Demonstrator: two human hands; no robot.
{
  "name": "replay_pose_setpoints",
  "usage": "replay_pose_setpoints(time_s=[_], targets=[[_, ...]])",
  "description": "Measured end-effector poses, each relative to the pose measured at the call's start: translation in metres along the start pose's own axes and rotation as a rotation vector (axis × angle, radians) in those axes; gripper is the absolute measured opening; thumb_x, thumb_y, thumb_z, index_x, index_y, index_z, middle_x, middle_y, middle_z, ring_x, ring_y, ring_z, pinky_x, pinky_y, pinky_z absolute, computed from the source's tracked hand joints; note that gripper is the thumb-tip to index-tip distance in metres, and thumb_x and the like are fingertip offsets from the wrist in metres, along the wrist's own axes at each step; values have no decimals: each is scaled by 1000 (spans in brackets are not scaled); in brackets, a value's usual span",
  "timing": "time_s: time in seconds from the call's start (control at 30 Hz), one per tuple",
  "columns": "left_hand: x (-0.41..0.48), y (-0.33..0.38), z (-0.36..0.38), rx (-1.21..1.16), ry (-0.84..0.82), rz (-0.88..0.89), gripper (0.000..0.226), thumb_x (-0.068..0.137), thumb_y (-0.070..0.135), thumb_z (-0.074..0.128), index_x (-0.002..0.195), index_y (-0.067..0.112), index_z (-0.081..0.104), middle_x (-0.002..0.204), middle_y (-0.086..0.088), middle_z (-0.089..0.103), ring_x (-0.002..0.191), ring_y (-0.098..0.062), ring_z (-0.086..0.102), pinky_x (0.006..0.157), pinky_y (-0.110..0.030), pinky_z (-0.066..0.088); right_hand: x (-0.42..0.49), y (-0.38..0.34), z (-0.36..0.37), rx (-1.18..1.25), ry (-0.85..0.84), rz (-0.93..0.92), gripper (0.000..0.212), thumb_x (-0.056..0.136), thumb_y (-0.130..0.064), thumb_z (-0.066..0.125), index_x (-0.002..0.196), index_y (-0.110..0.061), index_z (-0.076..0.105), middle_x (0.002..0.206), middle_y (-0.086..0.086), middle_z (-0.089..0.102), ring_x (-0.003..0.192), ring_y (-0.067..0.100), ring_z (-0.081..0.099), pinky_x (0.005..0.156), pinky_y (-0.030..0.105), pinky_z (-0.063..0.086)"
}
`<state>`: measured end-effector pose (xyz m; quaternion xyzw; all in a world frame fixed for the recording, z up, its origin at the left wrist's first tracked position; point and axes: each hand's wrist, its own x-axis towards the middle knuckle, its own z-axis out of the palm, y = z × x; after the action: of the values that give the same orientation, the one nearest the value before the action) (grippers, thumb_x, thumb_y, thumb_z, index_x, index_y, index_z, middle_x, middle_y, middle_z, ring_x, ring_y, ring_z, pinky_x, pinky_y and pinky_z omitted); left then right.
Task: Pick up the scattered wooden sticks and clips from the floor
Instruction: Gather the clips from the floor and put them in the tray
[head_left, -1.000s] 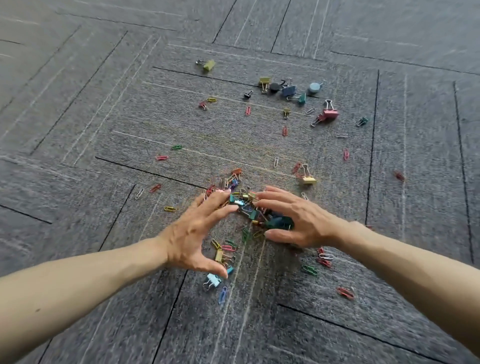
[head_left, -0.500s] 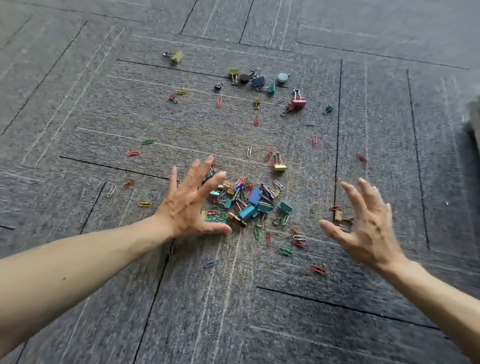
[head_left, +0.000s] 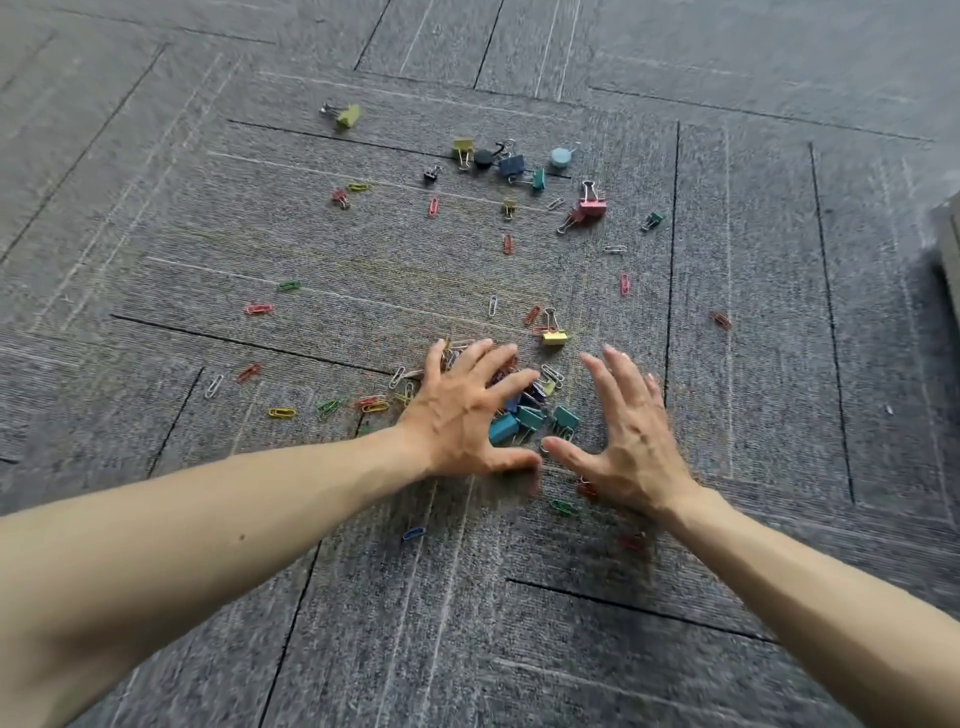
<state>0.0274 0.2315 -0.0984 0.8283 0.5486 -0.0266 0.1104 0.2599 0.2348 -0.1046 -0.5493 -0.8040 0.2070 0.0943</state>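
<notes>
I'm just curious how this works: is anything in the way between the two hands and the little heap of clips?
Nothing visible. The left hand rests on the heap of clips with spread fingers; the right hand is open just beside it, only carpet between.

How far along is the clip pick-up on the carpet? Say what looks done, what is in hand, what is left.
Done: many clips lie heaped in one pile. In hand: the left hand and right hand, fingers spread, bracket that pile; neither grips anything. Left: the far binder clips, the yellow binder clip and loose paper clips.
</notes>
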Motion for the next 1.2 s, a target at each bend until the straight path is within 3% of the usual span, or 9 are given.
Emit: replay_pose_setpoints(time_s=[0.17,0.3,0.4,0.57,0.73,0.93,1.07,1.2], targets=[[-3,-1,7,-33,196,38,65,80,75,42,126,29,51,127,-1,52,113,-20,50,90,-44,33,4,-2,-1,0,3,-4,103,72,-88,33,153,-27,15,163,8,6,149,22,8,121,52,7],[-6,-10,7,-47,297,51,49,80,64,52,107,23,50,98,0,56,83,-18,51,75,-38,39,9,-5,-1,3,-13,20,105,70,-87,34,154,-29,13,164,6,1,150,22,3,121,48,1],[-9,-17,7,-39,348,51,38,81,49,58,103,18,54,85,0,56,71,-18,50,67,-34,40,19,-8,-1,-20,-21,22,104,69,-87,36,154,-31,12,164,6,0,150,23,3,121,46,0],[-17,-34,1,-80,328,36,32,83,37,54,104,14,61,81,-2,59,69,-18,52,58,-34,52,44,-18,1,-38,-47,31,102,68,-89,36,152,-36,10,163,8,-1,150,30,0,121,50,0],[-28,-42,1,-17,296,2,30,86,43,57,99,17,60,94,-3,56,80,-19,53,59,-34,48,61,-33,6,-31,-29,13,103,66,-90,34,151,-34,18,162,6,12,149,30,6,120,53,3],[-37,-48,-4,-68,316,25,22,88,37,59,92,17,48,80,-2,59,69,-18,53,52,-33,50,68,-58,18,-56,-73,-109,111,62,-98,23,151,-32,20,161,5,17,149,26,9,120,52,2],[-44,-53,-11,-235,404,-144,13,93,22,56,84,15,51,72,2,56,59,-19,52,52,-30,45,64,-80,30,-61,-104,-209,108,64,-94,32,152,-32,20,161,6,18,149,25,9,120,51,1],[-47,-70,-16,-434,419,-313,19,101,22,49,84,13,49,63,7,47,51,-12,45,48,-25,30,54,-106,39,-93,-171,-299,112,63,-95,33,153,-33,13,162,8,13,150,25,6,121,50,-1]])
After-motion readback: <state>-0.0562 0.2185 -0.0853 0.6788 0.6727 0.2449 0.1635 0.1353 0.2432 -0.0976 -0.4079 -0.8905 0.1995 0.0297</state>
